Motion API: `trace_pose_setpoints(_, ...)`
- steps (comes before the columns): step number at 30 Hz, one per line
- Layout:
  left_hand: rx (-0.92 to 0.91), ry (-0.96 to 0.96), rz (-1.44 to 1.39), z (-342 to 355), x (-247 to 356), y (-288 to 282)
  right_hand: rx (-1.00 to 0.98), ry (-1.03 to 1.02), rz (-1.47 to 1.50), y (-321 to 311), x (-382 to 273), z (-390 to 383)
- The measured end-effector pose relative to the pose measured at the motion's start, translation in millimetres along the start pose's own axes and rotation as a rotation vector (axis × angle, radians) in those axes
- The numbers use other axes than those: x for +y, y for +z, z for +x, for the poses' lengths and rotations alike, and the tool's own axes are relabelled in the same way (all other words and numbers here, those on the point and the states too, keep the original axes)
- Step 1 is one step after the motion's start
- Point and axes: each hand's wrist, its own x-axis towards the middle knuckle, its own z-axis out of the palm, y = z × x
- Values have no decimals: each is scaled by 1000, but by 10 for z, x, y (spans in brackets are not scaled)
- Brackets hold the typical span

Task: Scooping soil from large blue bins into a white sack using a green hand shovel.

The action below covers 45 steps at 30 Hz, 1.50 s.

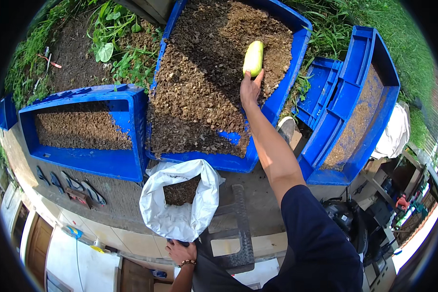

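My right hand (251,91) reaches out over a large blue bin (301,48) of brown crumbly soil-like material (199,82). Its fingers grip the near end of an oblong yellow-green cucumber or gourd (253,57), whose far end points away from me. Close to my body, my left hand (182,252), a beaded bracelet at its wrist, is by the base of a white sack (153,207). Its fingers are curled at a small dark thing that I cannot make out, partly behind the sack. The sack stands with its mouth rolled back, dark brown material inside.
Another blue bin (82,164) with brown material stands at the left, and a long blue bin (345,104) at the right. Sandals (73,182) lie on the concrete at the left. A dark stool-like frame (241,219) is beside the sack. Green plants (113,27) grow beyond the bins.
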Motion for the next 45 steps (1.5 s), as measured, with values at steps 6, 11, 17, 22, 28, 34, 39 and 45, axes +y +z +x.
trace_pose_setpoints(6,-8,-9,36,21,78,48,-478,404,689,103,301,27)
trace_pose_setpoints(11,-5,-28,41,34,66,5,-824,570,885,-222,237,-74)
trace_pose_setpoints(17,-46,-20,17,23,136,-40,-1078,584,812,-847,93,-104)
trace_pose_setpoints(22,11,-23,13,5,97,-21,-1135,444,670,-1261,-212,-497)
trace_pose_setpoints(28,-34,-26,-5,36,119,-71,-1043,195,384,-1596,-569,-1577)
trace_pose_setpoints(34,-123,-31,-4,44,49,-90,-1340,-853,-461,-1479,-355,-2580)
trace_pose_setpoints(39,-114,-16,6,40,135,-115,-1247,-1151,-635,-1400,29,-2874)
trace_pose_setpoints(45,-56,-43,-3,26,73,-70,-863,-1145,-356,-1521,-148,-2420)
